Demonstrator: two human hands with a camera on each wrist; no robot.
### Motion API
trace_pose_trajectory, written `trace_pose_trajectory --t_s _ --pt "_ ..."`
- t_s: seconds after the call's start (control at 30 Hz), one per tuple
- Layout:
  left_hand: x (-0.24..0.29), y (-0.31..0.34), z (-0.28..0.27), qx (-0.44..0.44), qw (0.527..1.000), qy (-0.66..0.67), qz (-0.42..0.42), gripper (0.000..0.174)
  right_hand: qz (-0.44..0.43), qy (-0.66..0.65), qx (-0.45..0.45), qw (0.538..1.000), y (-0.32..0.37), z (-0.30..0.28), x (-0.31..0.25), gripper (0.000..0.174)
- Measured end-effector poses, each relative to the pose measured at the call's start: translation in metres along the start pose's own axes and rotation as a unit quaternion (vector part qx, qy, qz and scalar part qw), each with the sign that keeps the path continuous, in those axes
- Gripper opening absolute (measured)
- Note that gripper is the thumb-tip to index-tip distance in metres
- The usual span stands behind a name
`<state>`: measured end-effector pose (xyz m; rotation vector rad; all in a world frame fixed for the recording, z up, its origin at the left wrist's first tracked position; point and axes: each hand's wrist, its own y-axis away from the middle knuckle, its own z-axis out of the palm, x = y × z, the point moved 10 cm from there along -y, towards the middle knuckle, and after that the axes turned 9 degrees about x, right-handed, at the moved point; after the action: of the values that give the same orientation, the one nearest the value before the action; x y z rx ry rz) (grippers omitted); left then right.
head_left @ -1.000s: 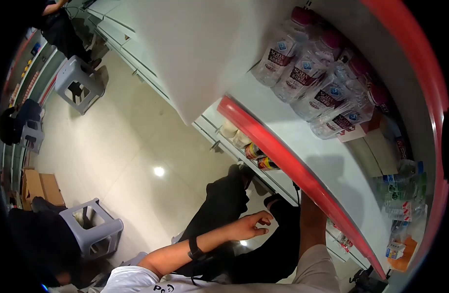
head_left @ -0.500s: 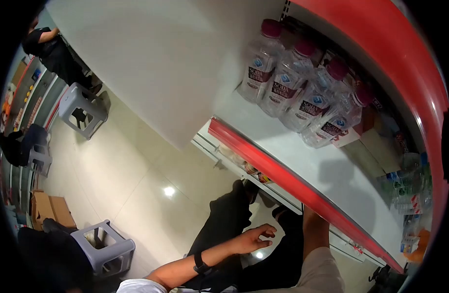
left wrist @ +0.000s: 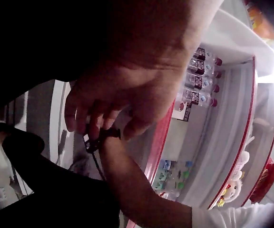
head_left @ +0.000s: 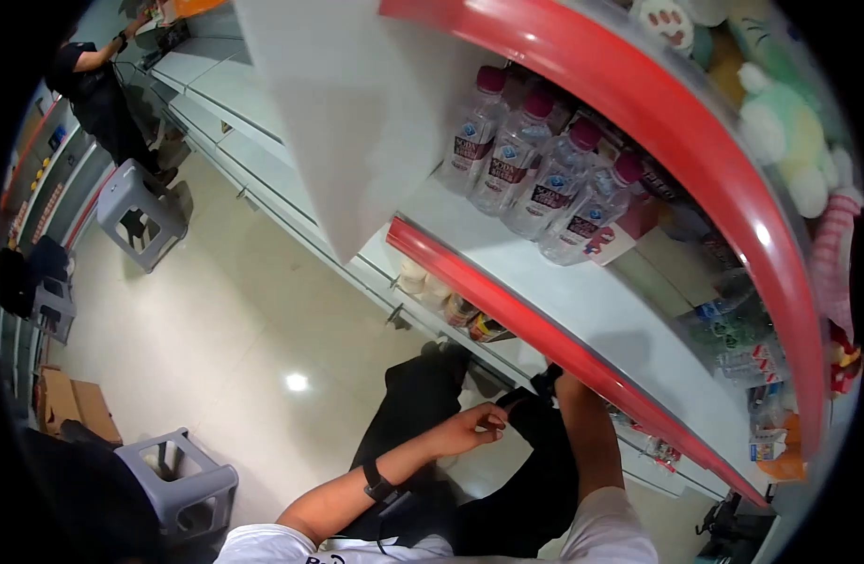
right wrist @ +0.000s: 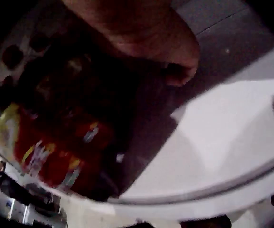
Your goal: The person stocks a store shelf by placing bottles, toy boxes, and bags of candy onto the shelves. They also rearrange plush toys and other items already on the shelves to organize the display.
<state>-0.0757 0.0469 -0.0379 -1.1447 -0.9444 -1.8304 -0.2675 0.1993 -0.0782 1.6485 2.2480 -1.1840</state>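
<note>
Bent a little and holding nothing, the left hand (head_left: 470, 430) hangs in front of the dark trousers, below the red shelf edge (head_left: 507, 299). In the left wrist view the left hand (left wrist: 122, 95) overlaps the other wrist and its strap. The right arm reaches under the shelf, its hand hidden in the head view. The right wrist view shows the right hand (right wrist: 151, 35) above a white shelf surface (right wrist: 222, 128), beside red packages (right wrist: 56, 159); its fingers are mostly in shadow, and contact cannot be made out.
Several soda bottles (head_left: 507, 169) stand on the upper shelf, with green-labelled bottles (head_left: 738, 343) farther right. Plush toys (head_left: 780, 132) lie above. Grey stools (head_left: 183, 484) and a cardboard box (head_left: 75, 404) are on the floor; another person (head_left: 103, 94) stands far left.
The head view has shifted, bringing plush toys into sight at the upper right. The right wrist's black strap now shows below the red edge. The left hand remains empty.
</note>
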Motion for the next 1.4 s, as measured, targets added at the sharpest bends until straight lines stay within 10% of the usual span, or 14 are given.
trace_pose_trajectory --t_s 0.03,0.07,0.1,0.13,0.27,0.43,0.5,0.57,0.83,0.9,1.0,1.4 --pt "0.001 0.000 0.001 -0.003 1.000 0.008 0.007 0.034 -0.043 -0.002 -0.016 0.999 0.003 0.008 -0.010 0.020" --pt "0.001 0.000 0.001 -0.005 1.000 0.013 0.016 0.034 0.203 -0.206 -0.064 0.955 0.034 0.042 0.049 0.020" --pt "-0.002 -0.001 0.001 -0.003 1.000 0.015 0.015 0.033 0.429 -0.387 -0.108 0.809 0.078 0.086 0.088 0.021" --pt "-0.006 0.000 0.002 -0.001 1.000 0.019 0.012 0.032 0.584 -0.300 -0.178 0.733 0.076 0.057 0.021 0.015" --pt "-0.012 -0.004 0.005 -0.020 0.997 0.046 0.057 0.032 0.335 -0.255 -0.426 0.801 0.097 -0.004 -0.121 0.013" --pt "-0.012 0.000 0.000 -0.009 0.997 0.048 -0.055 0.023 -0.063 -0.117 -0.145 0.980 -0.007 -0.151 -0.260 0.008" --pt "-0.012 0.000 -0.001 -0.004 0.999 0.011 -0.047 0.024 -0.021 -0.048 -0.113 0.992 -0.051 -0.190 -0.293 0.011" --pt "-0.013 0.002 -0.001 -0.003 0.999 -0.032 -0.044 0.026 -0.252 0.018 0.071 0.965 -0.090 -0.225 -0.337 0.017" --pt "-0.027 0.000 0.000 0.007 0.999 0.002 -0.054 0.028 -0.340 0.090 0.165 0.921 -0.242 -0.206 -0.353 0.033" --pt "-0.032 -0.003 0.003 -0.003 0.999 0.012 -0.051 0.028 -0.316 0.013 0.000 0.949 -0.270 -0.173 -0.328 0.032" --pt "-0.017 0.006 -0.001 0.016 0.999 -0.007 -0.038 0.027 -0.225 0.012 -0.089 0.970 -0.284 -0.157 -0.308 0.032" --pt "-0.020 -0.001 -0.003 -0.003 0.999 -0.003 -0.044 0.028 -0.320 0.036 -0.058 0.945 -0.265 -0.166 -0.335 0.025"
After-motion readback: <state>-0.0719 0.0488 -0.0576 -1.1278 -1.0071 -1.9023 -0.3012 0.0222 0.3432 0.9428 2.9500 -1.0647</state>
